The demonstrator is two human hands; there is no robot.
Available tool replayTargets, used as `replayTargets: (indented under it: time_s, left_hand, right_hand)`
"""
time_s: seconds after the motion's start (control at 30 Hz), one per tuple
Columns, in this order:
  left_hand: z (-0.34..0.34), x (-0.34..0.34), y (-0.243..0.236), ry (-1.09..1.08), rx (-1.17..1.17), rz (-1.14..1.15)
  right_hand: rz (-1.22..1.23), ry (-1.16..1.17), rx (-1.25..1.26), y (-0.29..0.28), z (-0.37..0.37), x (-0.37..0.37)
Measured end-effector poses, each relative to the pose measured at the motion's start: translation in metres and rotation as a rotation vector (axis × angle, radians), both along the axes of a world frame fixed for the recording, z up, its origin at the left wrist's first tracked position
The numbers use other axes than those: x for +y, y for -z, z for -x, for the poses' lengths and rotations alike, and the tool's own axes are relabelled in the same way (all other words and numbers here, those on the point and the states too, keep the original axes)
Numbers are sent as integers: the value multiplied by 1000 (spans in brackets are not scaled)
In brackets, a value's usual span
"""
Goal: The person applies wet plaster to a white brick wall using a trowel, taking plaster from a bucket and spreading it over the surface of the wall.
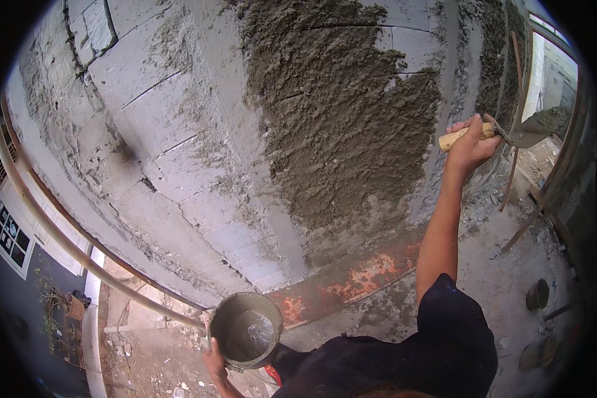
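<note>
My right hand [469,147], arm stretched out to the right, is closed round the pale wooden handle of a trowel [525,138]. A heap of wet grey mortar [550,121] sits on its blade. Low in front of me, my left hand [215,361] grips the side of a mortar-smeared bucket [227,302]; only part of its fingers shows. Greyish wet mix [248,335] lies inside the bucket. Before me rises a block wall [179,166], with a broad patch of rough dark mortar [345,126] between smoother vertical strips.
Wooden poles [516,99] lean by an opening at the right. A small dark bucket [537,294] rests on the dusty floor. Along the wall's foot runs a reddish, mortar-splashed band [358,282]. A long pale pole [106,275] curves across the left, near potted plants [75,306].
</note>
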State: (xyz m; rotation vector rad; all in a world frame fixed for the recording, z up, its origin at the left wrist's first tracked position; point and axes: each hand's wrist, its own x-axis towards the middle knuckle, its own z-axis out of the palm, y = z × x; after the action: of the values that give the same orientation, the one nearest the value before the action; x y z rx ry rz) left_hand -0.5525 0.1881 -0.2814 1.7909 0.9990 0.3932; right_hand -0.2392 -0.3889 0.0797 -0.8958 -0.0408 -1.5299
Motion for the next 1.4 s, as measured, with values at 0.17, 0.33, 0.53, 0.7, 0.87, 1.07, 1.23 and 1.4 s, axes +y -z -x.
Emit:
replayTargets:
  time_s: [0.17,0.33,0.53,0.7,0.87,1.07,1.23,1.4]
  left_hand:
    - [-13,-32,3,27,-150,-2]
    - [-4,-19,-1,27,256,58]
    - [-2,-48,-18,-4,123,-51]
    - [-34,-62,-20,171,125,-2]
    - [-30,-76,-18,165,130,1]
    - [-19,-80,-23,117,60,111]
    - [-1,-71,-7,66,31,70]
    - [2,-49,-20,-44,97,113]
  right_hand:
    - [-125,627,250,1,-130,-62]
    - [1093,-128,1041,62,-110,68]
    - [1553,-938,957,194,21,187]
    - [2469,-856,803,284,43,259]
    - [2675,-934,477,370,76,331]
    - [2684,-1818,648,386,86,330]
    - [1703,-2575,1733,366,73,293]
    - [1398,-2552,1812,359,93,279]
